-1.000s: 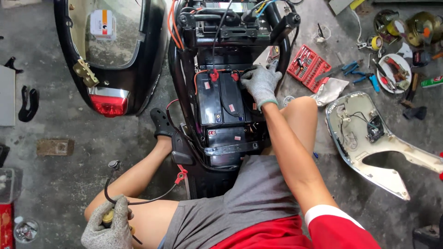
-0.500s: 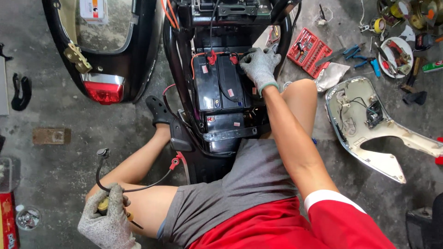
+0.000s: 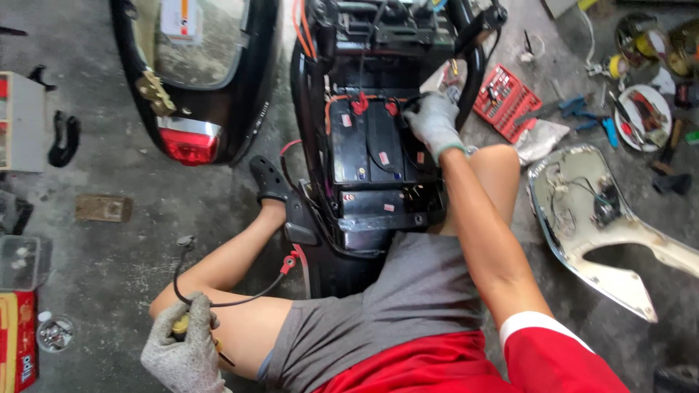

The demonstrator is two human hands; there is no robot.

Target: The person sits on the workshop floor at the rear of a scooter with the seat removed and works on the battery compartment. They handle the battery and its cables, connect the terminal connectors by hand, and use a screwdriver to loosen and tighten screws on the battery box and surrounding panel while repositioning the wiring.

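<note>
1. Resting on the top edge of the black rectangular battery pack (image 3: 378, 145), the right hand (image 3: 435, 124) in its grey knit glove lies palm down with fingers loosely curled over the red-capped terminals (image 3: 360, 104); it presses on the pack and pinches nothing.
2. The left hand (image 3: 182, 353), gloved alike, is closed around a yellow-handled screwdriver (image 3: 179, 325), well apart from the battery pack, below and left of it, beside the bent knee.
3. A thin black cable with a red clip (image 3: 289, 263) runs from that fist toward the battery pack.
4. The battery pack sits in the open black scooter frame (image 3: 309, 145), between the person's legs.
5. Judgement: steady the pack with the right palm, and keep the screwdriver shaft off both terminals at once.
6. A red socket tray (image 3: 507, 102) lies right of the battery pack.
</note>
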